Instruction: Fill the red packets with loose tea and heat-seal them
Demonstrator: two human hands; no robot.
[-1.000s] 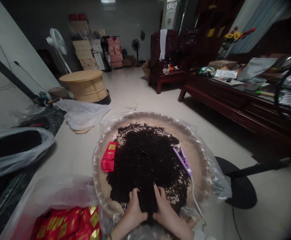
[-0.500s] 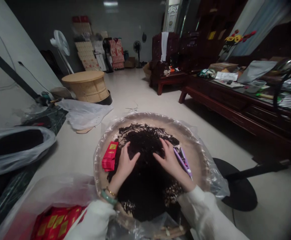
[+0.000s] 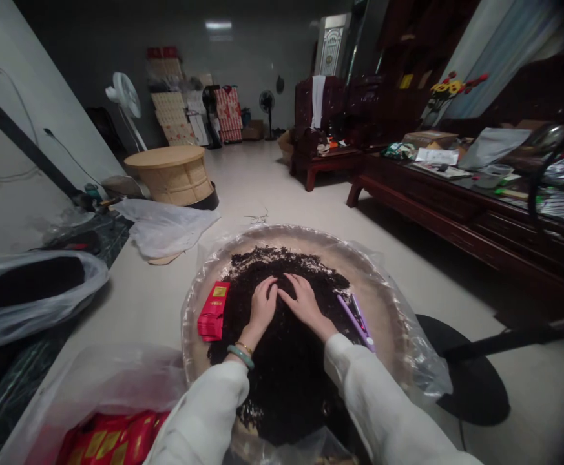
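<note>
head view: left hand [image 3: 263,305] and right hand [image 3: 303,302] are curved inward over the dark loose heap [image 3: 289,371], frame's lower centre; whether they grasp any, i cannot tell. it looks light, crumbly, best scooped underneath, off the round tray [image 3: 389,323].

A single view here, and it's from up on my head, facing forward and tipped down! It looks over my sleeves [image 3: 373,387], the dark heap [image 3: 286,374] close below at lower centre, then out across the floor [image 3: 247,177] to the far wall [image 3: 252,58] up top.
</note>
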